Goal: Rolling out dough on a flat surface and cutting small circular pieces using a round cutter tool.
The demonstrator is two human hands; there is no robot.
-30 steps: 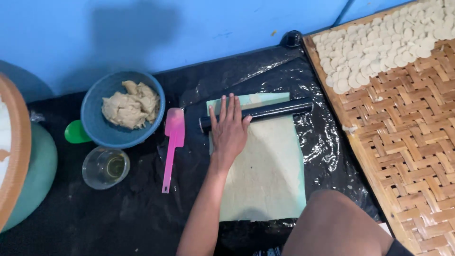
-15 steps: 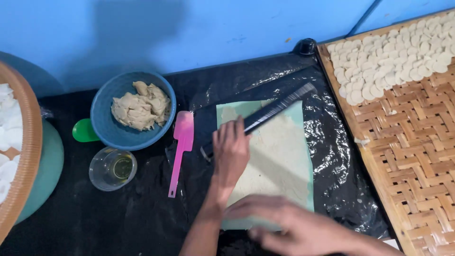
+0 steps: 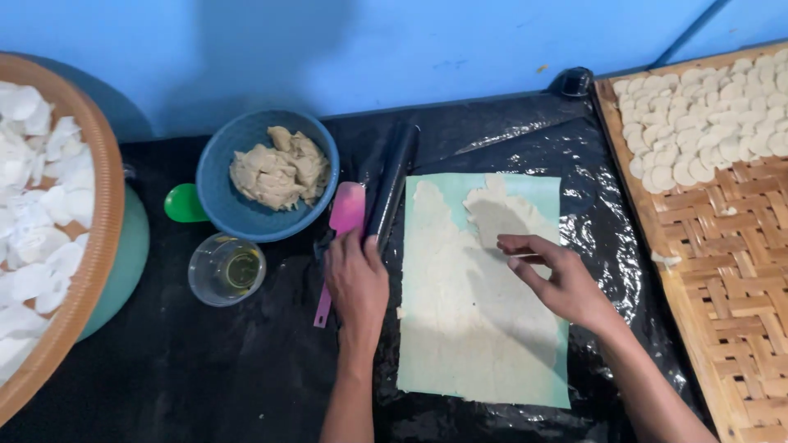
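Black plastic sheeting [image 3: 246,369] covers the work surface, and on it lies one pale green mat [image 3: 542,197] carrying one thin sheet of rolled dough [image 3: 468,312] with ragged edges. One black rolling pin [image 3: 392,193] lies just left of the mat, pointing away from the person. The left hand [image 3: 355,283] rests palm down on the pin's near end, fingers curled loosely over it. Beside it on the left lies one pink spatula [image 3: 345,215], its handle partly hidden under that hand. The right hand [image 3: 558,279] is flat and open on the dough sheet, fingers stretched toward its upper part, gripping nothing. One blue bowl [image 3: 215,205] holds one lump of beige dough [image 3: 279,168]; one green scoop [image 3: 182,203] peeks out at its left edge. One clear glass [image 3: 223,269] with yellowish oil stands near the bowl. Two woven trays flank the scene: the right tray [image 3: 730,295] bears many small white rounds [image 3: 706,123], too many to count, and the left tray [image 3: 98,246] holds white pieces heaped together.
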